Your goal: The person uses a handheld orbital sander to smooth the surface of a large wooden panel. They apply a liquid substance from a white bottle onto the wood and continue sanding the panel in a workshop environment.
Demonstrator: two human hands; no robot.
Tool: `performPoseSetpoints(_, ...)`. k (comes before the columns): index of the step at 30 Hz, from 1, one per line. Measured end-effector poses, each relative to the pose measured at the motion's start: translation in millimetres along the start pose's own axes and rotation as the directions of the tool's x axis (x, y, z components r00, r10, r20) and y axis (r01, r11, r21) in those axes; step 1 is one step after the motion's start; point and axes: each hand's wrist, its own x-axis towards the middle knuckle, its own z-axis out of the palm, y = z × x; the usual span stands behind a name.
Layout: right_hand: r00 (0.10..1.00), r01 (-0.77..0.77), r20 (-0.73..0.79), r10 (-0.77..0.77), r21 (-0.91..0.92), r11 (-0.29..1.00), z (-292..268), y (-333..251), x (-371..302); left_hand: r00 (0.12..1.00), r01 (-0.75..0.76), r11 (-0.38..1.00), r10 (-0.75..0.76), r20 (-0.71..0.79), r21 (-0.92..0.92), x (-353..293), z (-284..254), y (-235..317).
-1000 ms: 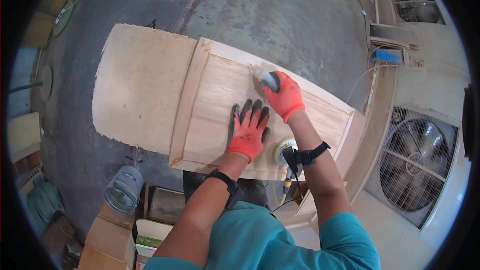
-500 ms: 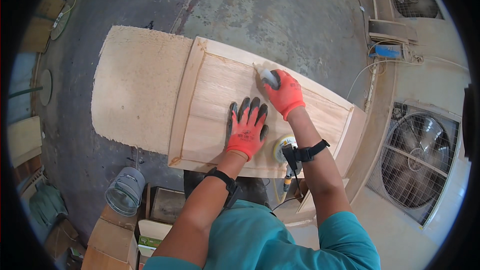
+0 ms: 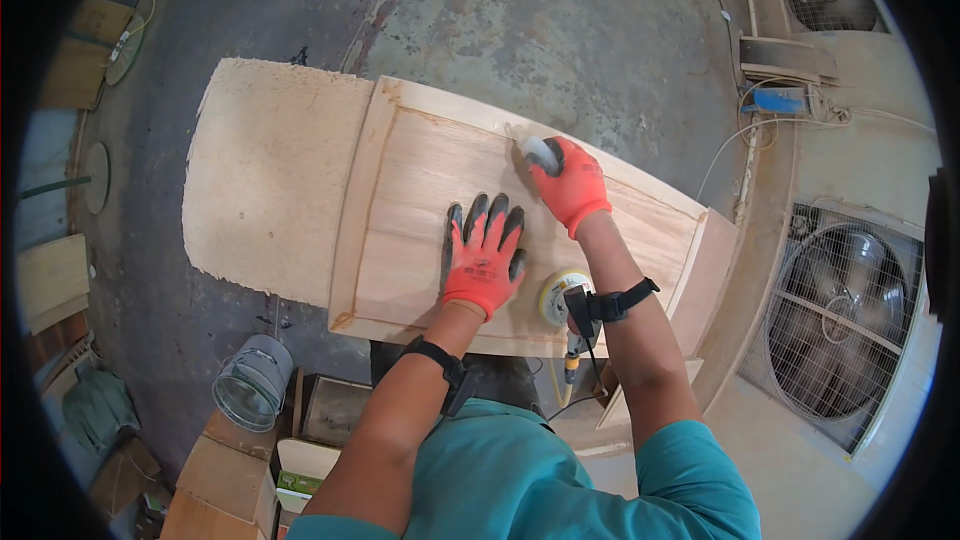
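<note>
A framed wooden door panel (image 3: 420,160) lies before me, with brownish filler-like lines along its inner frame joints. My left hand (image 3: 485,255), in a red glove with dark fingertips, rests flat on the panel with its fingers spread. My right hand (image 3: 575,185), gloved the same way, is closed around a whitish squeeze bottle (image 3: 538,152). The bottle's nozzle points to the far left, at the inner edge of the far frame rail; whether the tip touches the wood I cannot tell. By my right forearm, a sander (image 3: 563,300) with a yellowish round pad sits at the panel's near edge, partly hidden.
A rough-edged tan board (image 3: 265,180) extends left from under or beside the panel. At the lower left stand a grey bucket (image 3: 252,380) and cardboard boxes (image 3: 225,475). Large caged fans (image 3: 838,320) are at the right, and a yellow hose (image 3: 556,380) trails from the sander.
My left hand and the panel's left end have shifted slightly left. My right hand stays at nearly the same place with the bottle.
</note>
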Motion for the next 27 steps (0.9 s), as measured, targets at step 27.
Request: performPoseSetpoints(27,0.992,-0.117,-0.023,0.121,0.136,0.984,-26,58,-17,0.994,0.007,0.999,-0.002,-0.107,0.043,1,-3,5)
